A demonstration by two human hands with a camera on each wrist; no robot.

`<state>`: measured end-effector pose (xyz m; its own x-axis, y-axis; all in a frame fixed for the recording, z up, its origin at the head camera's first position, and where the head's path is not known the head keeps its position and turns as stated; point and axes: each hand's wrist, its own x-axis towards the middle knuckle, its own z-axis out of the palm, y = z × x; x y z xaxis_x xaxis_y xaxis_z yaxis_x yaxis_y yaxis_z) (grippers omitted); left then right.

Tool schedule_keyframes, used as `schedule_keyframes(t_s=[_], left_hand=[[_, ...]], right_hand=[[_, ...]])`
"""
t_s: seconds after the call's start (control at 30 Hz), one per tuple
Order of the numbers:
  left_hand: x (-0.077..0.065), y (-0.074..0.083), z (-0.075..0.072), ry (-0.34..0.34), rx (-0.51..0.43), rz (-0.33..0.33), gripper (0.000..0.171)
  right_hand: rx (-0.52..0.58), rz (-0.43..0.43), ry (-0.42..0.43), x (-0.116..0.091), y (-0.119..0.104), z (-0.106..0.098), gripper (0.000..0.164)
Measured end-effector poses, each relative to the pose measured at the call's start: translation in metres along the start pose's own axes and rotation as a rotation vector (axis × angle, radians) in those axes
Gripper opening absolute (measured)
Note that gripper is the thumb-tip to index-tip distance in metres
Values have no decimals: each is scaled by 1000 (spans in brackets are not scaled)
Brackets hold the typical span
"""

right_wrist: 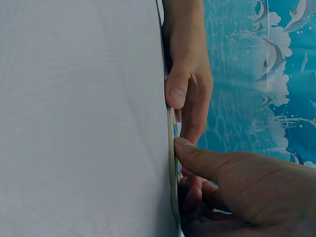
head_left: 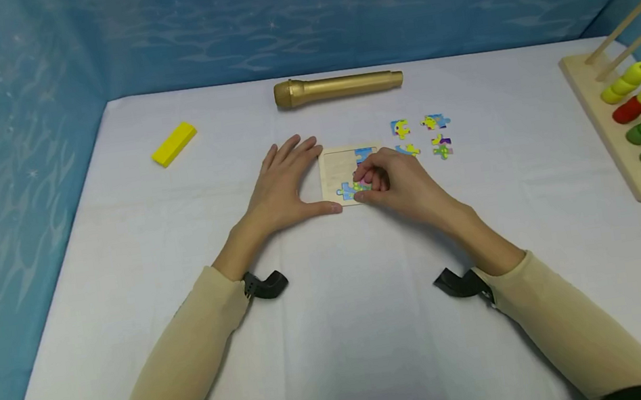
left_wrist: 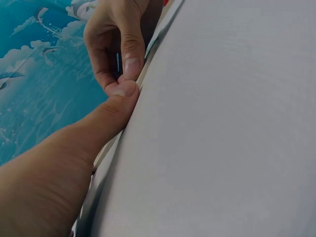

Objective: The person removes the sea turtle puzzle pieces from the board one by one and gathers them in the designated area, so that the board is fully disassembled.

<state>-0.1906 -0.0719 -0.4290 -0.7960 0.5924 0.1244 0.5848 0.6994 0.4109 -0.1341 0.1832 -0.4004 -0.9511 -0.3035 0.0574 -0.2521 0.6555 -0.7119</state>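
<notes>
A small square wooden puzzle tray (head_left: 336, 172) lies on the table between the two hands. My left hand (head_left: 283, 195) spreads along its left side, fingers straight and the thumb at the near edge. Over the tray's right half, my right hand (head_left: 401, 182) curls its thumb and index finger around a pink and green puzzle piece (head_left: 362, 185), partly hidden by the fingers. A blue piece (head_left: 346, 191) lies in the near part of the tray, and another blue piece (head_left: 363, 153) sits at its far right. In the right wrist view, the right thumb touches the tray's edge (right_wrist: 172, 163).
Several loose puzzle pieces (head_left: 435, 121) lie right of the tray, one partly behind the right hand. A gold microphone (head_left: 341, 86) lies farther back, with a yellow block (head_left: 174, 145) to the left. A wooden bead counter (head_left: 598, 120) stands at the right edge.
</notes>
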Motion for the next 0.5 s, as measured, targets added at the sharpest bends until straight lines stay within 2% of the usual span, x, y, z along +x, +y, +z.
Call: schedule_keyframes(t_s=[0.27, 0.5], left_hand=[[1, 0, 0, -6, -5, -2, 111], [1, 0, 0, -11, 0, -2, 112]], right_hand=[[34, -27, 13, -1, 1, 1, 32], [86, -34, 8, 1, 5, 1, 25]])
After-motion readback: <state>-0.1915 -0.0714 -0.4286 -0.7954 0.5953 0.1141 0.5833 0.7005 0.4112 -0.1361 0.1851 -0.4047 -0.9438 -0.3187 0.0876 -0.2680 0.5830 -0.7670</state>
